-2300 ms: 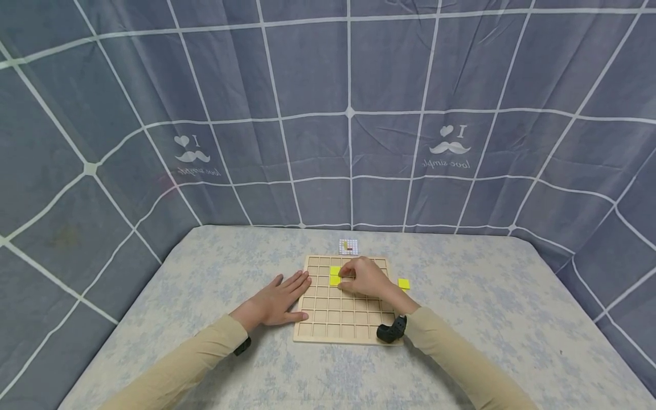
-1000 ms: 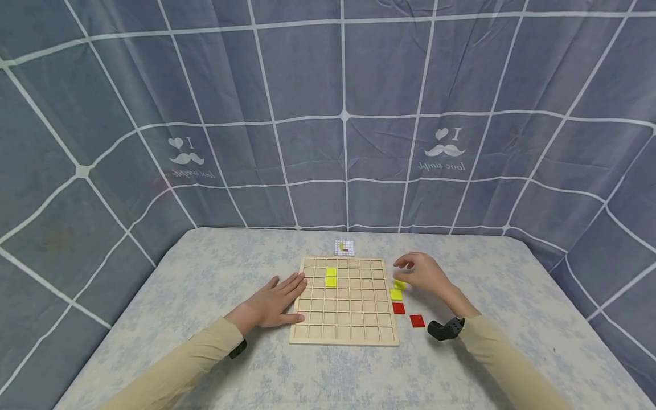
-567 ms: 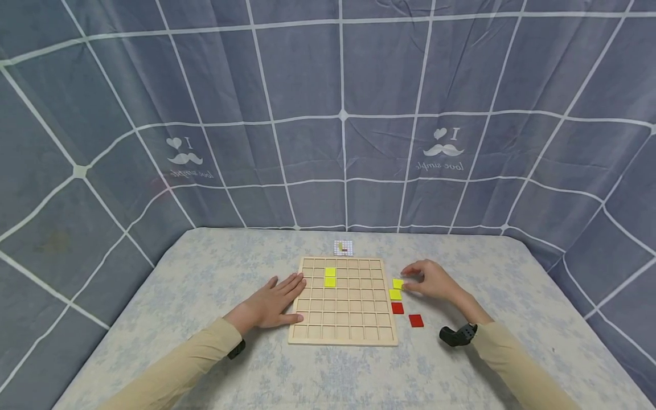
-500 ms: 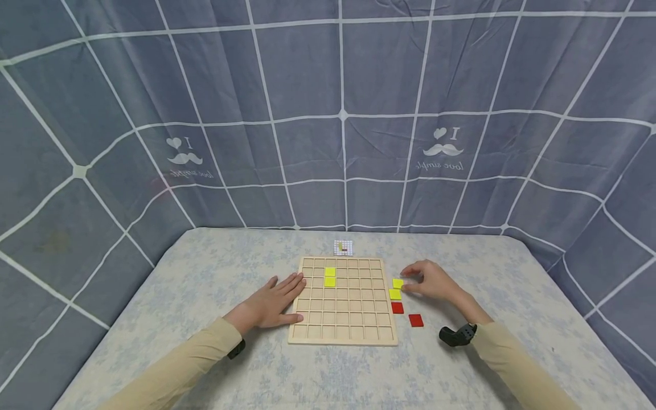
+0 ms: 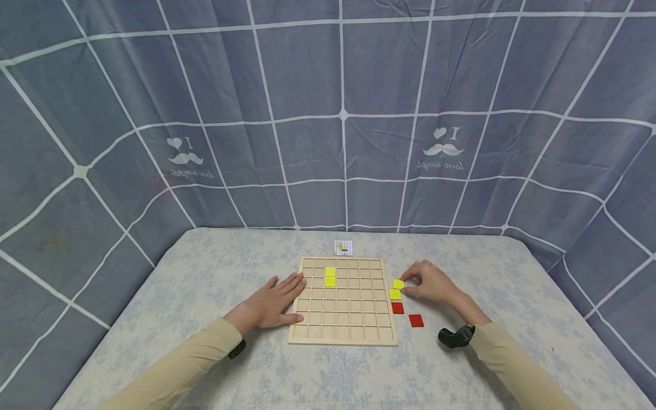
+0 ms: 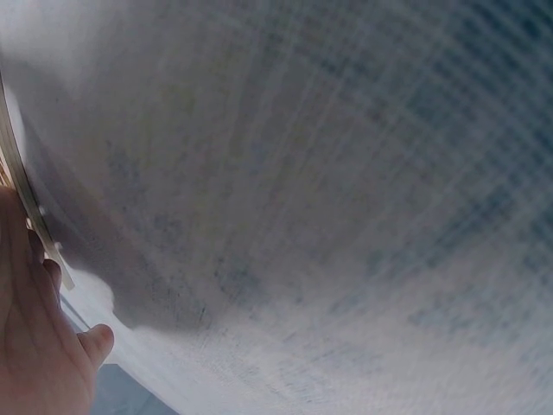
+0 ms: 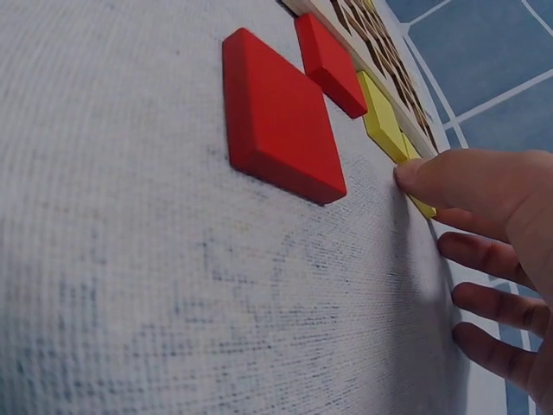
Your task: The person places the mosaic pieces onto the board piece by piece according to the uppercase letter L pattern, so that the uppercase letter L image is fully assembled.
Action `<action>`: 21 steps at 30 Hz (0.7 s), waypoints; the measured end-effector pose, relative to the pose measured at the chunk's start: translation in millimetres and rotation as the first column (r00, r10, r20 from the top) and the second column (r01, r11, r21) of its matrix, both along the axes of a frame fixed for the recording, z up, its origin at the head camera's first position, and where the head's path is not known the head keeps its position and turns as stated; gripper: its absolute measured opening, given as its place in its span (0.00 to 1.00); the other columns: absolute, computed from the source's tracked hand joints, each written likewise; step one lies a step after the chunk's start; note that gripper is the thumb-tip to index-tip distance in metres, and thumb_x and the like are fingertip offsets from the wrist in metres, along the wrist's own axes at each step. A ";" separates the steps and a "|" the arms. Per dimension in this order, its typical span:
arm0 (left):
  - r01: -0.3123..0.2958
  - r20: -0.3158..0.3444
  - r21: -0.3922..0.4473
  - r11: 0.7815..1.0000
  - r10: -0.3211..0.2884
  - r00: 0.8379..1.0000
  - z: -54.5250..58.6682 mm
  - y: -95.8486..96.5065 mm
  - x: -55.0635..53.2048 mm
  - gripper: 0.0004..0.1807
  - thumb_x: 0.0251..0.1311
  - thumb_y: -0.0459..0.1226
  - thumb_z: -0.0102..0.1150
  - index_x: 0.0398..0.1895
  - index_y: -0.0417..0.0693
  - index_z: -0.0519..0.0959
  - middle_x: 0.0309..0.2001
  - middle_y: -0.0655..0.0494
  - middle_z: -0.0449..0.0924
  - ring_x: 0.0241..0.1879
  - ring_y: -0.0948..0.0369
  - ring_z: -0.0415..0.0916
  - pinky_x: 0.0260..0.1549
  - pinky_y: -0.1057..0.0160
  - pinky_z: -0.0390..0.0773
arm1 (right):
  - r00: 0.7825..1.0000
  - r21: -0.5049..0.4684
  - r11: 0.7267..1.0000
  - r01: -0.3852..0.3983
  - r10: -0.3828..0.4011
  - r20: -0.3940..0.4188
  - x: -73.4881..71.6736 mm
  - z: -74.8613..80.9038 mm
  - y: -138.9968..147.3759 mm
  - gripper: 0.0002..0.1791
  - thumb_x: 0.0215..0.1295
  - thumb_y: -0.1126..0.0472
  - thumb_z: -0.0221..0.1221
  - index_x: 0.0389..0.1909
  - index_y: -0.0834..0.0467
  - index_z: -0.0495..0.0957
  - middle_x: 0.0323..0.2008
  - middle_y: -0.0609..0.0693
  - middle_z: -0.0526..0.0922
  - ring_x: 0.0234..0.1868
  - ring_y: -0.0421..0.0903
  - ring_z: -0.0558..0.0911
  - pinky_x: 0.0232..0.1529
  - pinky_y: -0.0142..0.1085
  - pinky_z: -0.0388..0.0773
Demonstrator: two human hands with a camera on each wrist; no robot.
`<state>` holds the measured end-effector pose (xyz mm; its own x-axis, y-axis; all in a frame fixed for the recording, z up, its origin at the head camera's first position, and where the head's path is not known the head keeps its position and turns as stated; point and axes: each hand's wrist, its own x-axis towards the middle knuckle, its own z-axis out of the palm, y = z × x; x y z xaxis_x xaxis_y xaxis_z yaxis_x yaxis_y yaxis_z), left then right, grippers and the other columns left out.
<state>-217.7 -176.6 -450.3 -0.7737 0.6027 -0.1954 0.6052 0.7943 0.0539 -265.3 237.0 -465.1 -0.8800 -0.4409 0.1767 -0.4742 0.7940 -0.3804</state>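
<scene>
A wooden grid board [image 5: 353, 336] lies on the table with two yellow tiles [image 5: 330, 277] set in its cells, one directly below the other. My left hand [image 5: 271, 303] lies spread at the board's left side, fingertips and thumb on its edge. Off the right edge, my right hand [image 5: 433, 283] pinches a loose yellow tile [image 5: 398, 283] between thumb and index finger. In the right wrist view the thumb [image 7: 423, 177] covers part of that tile. Another yellow tile [image 5: 395, 294] sits just below it, close to the board.
Nearer me on the right lie two red tiles, one red tile [image 5: 397, 308] beside the board and another red tile [image 5: 416, 320] farther out. A small printed grid card [image 5: 343, 247] lies behind the board. A grey-blue checked curtain [image 5: 318, 148] encloses the table [image 5: 246, 370].
My right hand has moved from over the board's two set tiles to the loose tiles on the right, and its fingers have closed on the farthest yellow one. The left hand stays put.
</scene>
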 end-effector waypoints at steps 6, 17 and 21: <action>-0.002 -0.001 -0.002 1.000 0.002 1.000 -0.8 -0.2 -0.5 0.45 0.66 0.63 0.42 0.77 0.47 0.47 0.78 0.50 0.42 0.77 0.53 0.41 0.71 0.41 0.49 | 1.000 0.017 1.000 0.018 -0.018 0.009 1.0 2.5 0.6 0.13 0.50 0.53 0.72 0.35 0.55 0.87 0.35 0.46 0.85 0.41 0.47 0.78 0.44 0.44 0.75; -0.002 0.003 0.006 1.000 0.002 1.000 -1.6 -0.5 -0.1 0.45 0.66 0.63 0.42 0.77 0.46 0.48 0.78 0.49 0.42 0.77 0.53 0.41 0.71 0.41 0.49 | 0.999 0.027 0.999 0.032 -0.031 -0.017 2.4 2.4 -0.2 0.11 0.49 0.54 0.71 0.32 0.55 0.87 0.34 0.46 0.85 0.39 0.46 0.79 0.41 0.42 0.76; 0.010 -0.004 0.024 1.000 -0.010 1.000 1.6 -0.6 1.6 0.46 0.66 0.65 0.40 0.76 0.44 0.49 0.77 0.47 0.44 0.77 0.51 0.43 0.71 0.41 0.50 | 0.997 0.019 0.997 0.069 -0.068 -0.034 1.7 2.8 -1.3 0.12 0.49 0.55 0.71 0.33 0.57 0.87 0.33 0.47 0.85 0.36 0.44 0.78 0.37 0.39 0.75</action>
<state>-216.1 -177.2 -448.7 -0.7681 0.6152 -0.1778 0.6136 0.7865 0.0705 -263.5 235.6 -462.4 -0.9019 -0.3837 0.1983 -0.4308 0.8321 -0.3492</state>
